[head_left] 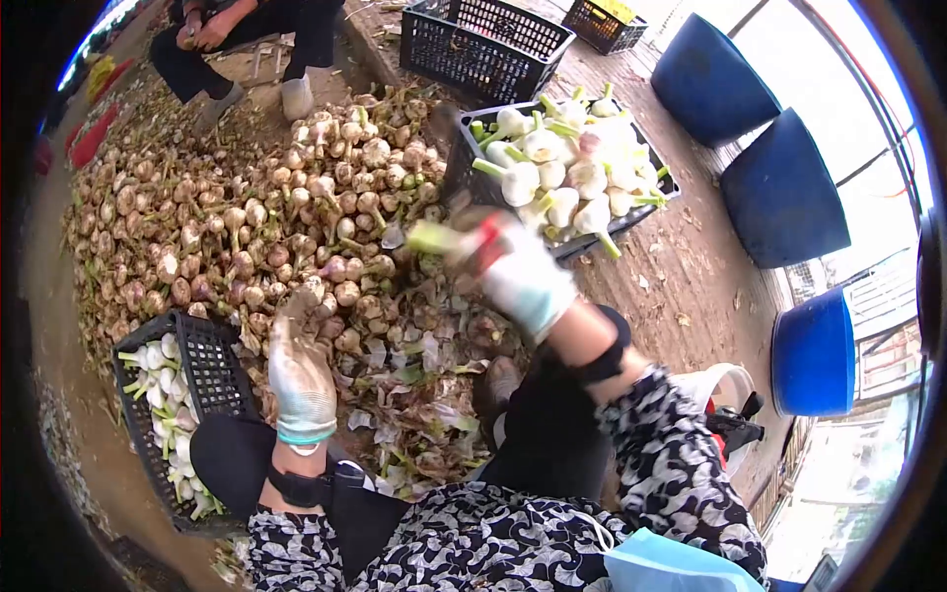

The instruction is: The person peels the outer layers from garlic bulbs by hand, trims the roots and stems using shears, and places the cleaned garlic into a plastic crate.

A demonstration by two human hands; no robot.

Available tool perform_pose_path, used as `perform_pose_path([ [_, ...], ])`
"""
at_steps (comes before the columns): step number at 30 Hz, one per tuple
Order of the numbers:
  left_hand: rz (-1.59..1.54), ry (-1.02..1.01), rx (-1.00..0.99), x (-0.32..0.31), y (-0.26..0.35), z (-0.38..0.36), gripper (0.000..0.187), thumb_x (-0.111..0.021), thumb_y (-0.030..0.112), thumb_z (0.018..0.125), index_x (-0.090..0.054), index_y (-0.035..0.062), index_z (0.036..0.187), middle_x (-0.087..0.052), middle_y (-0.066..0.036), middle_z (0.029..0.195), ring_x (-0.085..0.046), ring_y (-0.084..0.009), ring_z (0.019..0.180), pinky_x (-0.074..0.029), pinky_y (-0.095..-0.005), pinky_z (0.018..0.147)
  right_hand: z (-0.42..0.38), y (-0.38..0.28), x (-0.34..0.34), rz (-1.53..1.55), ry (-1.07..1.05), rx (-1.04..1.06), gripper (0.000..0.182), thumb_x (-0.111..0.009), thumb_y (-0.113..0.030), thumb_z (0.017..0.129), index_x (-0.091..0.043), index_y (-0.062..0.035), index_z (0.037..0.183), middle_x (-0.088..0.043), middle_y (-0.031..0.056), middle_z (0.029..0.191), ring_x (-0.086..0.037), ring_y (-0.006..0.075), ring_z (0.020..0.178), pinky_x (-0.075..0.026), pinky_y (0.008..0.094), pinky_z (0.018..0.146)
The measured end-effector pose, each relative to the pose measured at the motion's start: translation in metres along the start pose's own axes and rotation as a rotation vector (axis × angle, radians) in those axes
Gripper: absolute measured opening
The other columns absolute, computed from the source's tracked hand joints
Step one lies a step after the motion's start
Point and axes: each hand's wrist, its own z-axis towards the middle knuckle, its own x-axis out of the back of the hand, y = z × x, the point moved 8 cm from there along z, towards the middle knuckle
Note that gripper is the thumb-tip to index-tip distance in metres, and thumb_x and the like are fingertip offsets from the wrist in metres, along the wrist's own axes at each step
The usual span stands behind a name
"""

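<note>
My left hand (301,370), in a white knitted glove with soiled fingers, reaches to the near edge of a heap of unpeeled garlic bulbs (237,217). Its fingers are apart and blend with the bulbs. My right hand (518,271), also gloved and blurred by motion, is closed in front of a black crate (617,235) full of trimmed white garlic. A pale green garlic stem (431,237) sticks out to the left of this hand; the bulb is hidden in the grip. Something red (488,245) shows at the fingers.
Another black crate (217,375) with white garlic stands at my left knee. Loose skins (419,424) litter the floor between my legs. A person (247,39) sits beyond the heap. A black crate (483,49) stands at the back, with blue tubs (784,187) and a white bucket (725,385) at right.
</note>
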Motion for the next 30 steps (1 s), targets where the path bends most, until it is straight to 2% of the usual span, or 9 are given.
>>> perform_pose_path([
  [1, -0.035, 0.012, -0.002, -0.003, 0.001, -0.002, 0.034, -0.042, 0.026, 0.096, -0.054, 0.0025, 0.118, -0.057, -0.007, 0.113, -0.054, -0.0168, 0.098, -0.045, -0.0323, 0.083, 0.035, 0.042, 0.048, 0.516, 0.069, 0.105, 0.024, -0.049, -0.007, 0.088, -0.053, 0.0019, 0.110, -0.062, 0.0131, 0.098, -0.060, 0.0161, 0.080, -0.050, 0.0278, 0.063],
  [4, -0.037, 0.013, 0.169, 0.016, -0.024, 0.005, 0.031, -0.043, 0.025, 0.095, -0.057, 0.0026, 0.112, -0.060, -0.006, 0.106, -0.057, -0.0182, 0.093, -0.046, -0.0332, 0.082, 0.019, -0.038, 0.134, -0.719, 0.756, 0.387, 0.040, -0.053, -0.007, 0.078, -0.052, -0.0027, 0.118, -0.058, 0.0198, 0.106, -0.056, 0.0294, 0.096, -0.047, 0.0336, 0.082],
  [8, -0.095, 0.022, 0.218, 0.019, -0.027, -0.001, 0.029, -0.044, 0.024, 0.094, -0.058, 0.0042, 0.111, -0.061, -0.006, 0.103, -0.057, -0.0176, 0.096, -0.045, -0.0326, 0.086, 0.071, 0.029, 0.157, -1.615, 0.496, -0.196, 0.065, -0.045, -0.045, 0.086, -0.030, -0.0127, 0.141, -0.029, 0.0154, 0.145, -0.022, 0.0363, 0.135, -0.021, 0.0508, 0.107],
  [13, 0.020, 0.010, 0.166, 0.019, -0.006, 0.000, 0.027, -0.047, 0.019, 0.093, -0.057, 0.0019, 0.111, -0.061, -0.006, 0.103, -0.058, -0.0175, 0.093, -0.048, -0.0339, 0.085, 0.035, -0.059, 0.042, -0.975, 0.636, 0.724, 0.040, -0.066, -0.021, 0.073, -0.057, -0.0054, 0.109, -0.059, 0.0185, 0.107, -0.057, 0.0359, 0.095, -0.044, 0.0436, 0.085],
  [18, 0.028, 0.050, 0.146, 0.031, -0.009, 0.005, 0.030, -0.043, 0.022, 0.095, -0.055, 0.0007, 0.112, -0.062, -0.010, 0.100, -0.060, -0.0208, 0.089, -0.049, -0.0348, 0.079, 0.039, 0.177, -0.071, -1.283, -0.407, -0.276, 0.026, -0.054, -0.019, 0.080, -0.065, -0.0032, 0.097, -0.066, 0.0172, 0.099, -0.063, 0.0299, 0.094, -0.051, 0.0364, 0.078],
  [20, 0.100, 0.017, 0.195, 0.031, -0.011, 0.003, 0.028, -0.043, 0.020, 0.094, -0.055, 0.0012, 0.111, -0.062, -0.009, 0.099, -0.059, -0.0205, 0.091, -0.048, -0.0353, 0.081, 0.013, 0.268, -0.063, -1.293, -0.522, -0.495, 0.044, -0.066, -0.041, 0.078, -0.065, -0.0032, 0.099, -0.063, 0.0213, 0.104, -0.061, 0.0338, 0.098, -0.050, 0.0394, 0.083],
  [22, 0.174, 0.055, 0.172, 0.033, -0.011, 0.000, 0.030, -0.047, 0.023, 0.093, -0.058, 0.0011, 0.110, -0.062, -0.008, 0.099, -0.060, -0.0177, 0.087, -0.046, -0.0304, 0.076, 0.017, 0.285, -0.053, -1.234, -0.356, -0.577, 0.025, -0.056, -0.015, 0.083, -0.067, -0.0063, 0.103, -0.061, 0.0162, 0.113, -0.058, 0.0318, 0.106, -0.050, 0.0373, 0.084],
  [24, 0.455, -0.031, -0.095, 0.032, 0.003, 0.002, 0.031, -0.049, 0.023, 0.092, -0.058, 0.0001, 0.111, -0.062, -0.007, 0.102, -0.060, -0.0158, 0.086, -0.047, -0.0292, 0.073, 0.034, 0.283, -0.052, -1.226, -0.353, -0.530, 0.025, -0.056, -0.015, 0.082, -0.066, -0.0038, 0.101, -0.062, 0.0198, 0.107, -0.060, 0.0346, 0.101, -0.050, 0.0380, 0.083],
  [30, 0.275, 0.105, 0.337, 0.036, -0.027, -0.007, 0.035, -0.051, 0.026, 0.092, -0.054, 0.0041, 0.119, -0.058, -0.006, 0.111, -0.057, -0.0153, 0.094, -0.049, -0.0326, 0.074, 0.050, 0.062, -0.076, -0.845, -0.352, 0.094, 0.026, -0.056, -0.005, 0.070, -0.063, -0.0011, 0.094, -0.065, 0.0201, 0.087, -0.063, 0.0354, 0.083, -0.050, 0.0361, 0.072],
])
